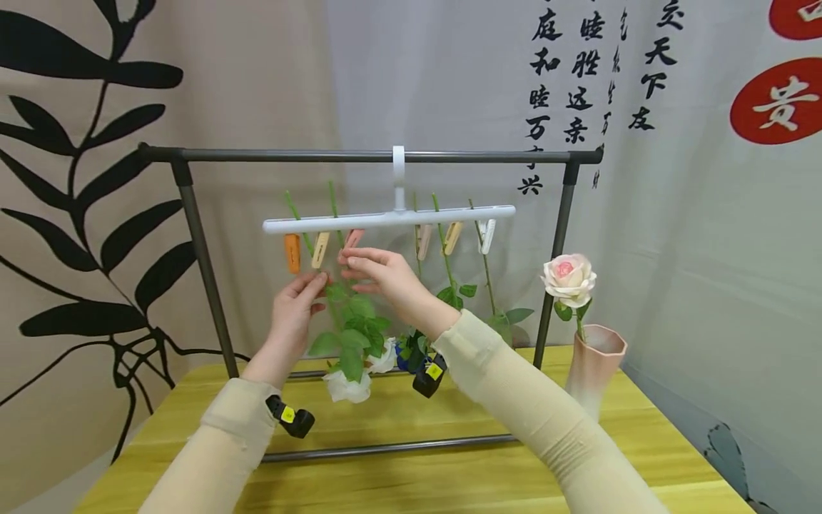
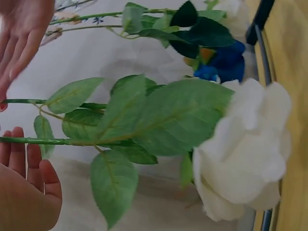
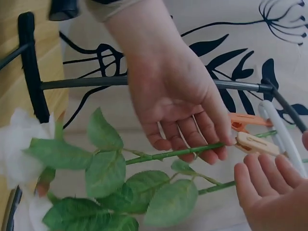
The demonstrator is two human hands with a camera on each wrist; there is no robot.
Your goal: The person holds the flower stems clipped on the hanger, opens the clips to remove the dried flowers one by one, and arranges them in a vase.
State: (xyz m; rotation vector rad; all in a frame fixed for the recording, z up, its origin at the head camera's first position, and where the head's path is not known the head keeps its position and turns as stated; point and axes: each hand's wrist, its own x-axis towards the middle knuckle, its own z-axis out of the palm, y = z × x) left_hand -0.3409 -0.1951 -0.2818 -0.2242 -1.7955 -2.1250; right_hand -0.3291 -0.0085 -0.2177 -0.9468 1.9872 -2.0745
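Two white roses (image 1: 347, 386) hang upside down by green stems from a white clip hanger (image 1: 359, 220). My left hand (image 1: 297, 307) pinches one stem (image 3: 166, 154) just below a cream clothespin (image 3: 260, 143), its other fingers curled loosely behind. My right hand (image 1: 393, 278) is beside the neighbouring stem, its nearly straight fingers close under a pink clothespin (image 1: 354, 238). In the right wrist view a gap shows between the right thumb and fingers (image 3: 269, 173). The right hand hides part of that stem. An orange clothespin (image 1: 292, 253) hangs at the hanger's left end.
The hanger hooks over a dark metal rack (image 1: 289, 155) on a yellow wooden table (image 1: 462, 471). More clothespins (image 1: 452, 238) hold stems on the right, with a blue flower (image 2: 226, 62) low behind. A pink vase (image 1: 594, 364) with a pale rose (image 1: 569, 280) stands at right.
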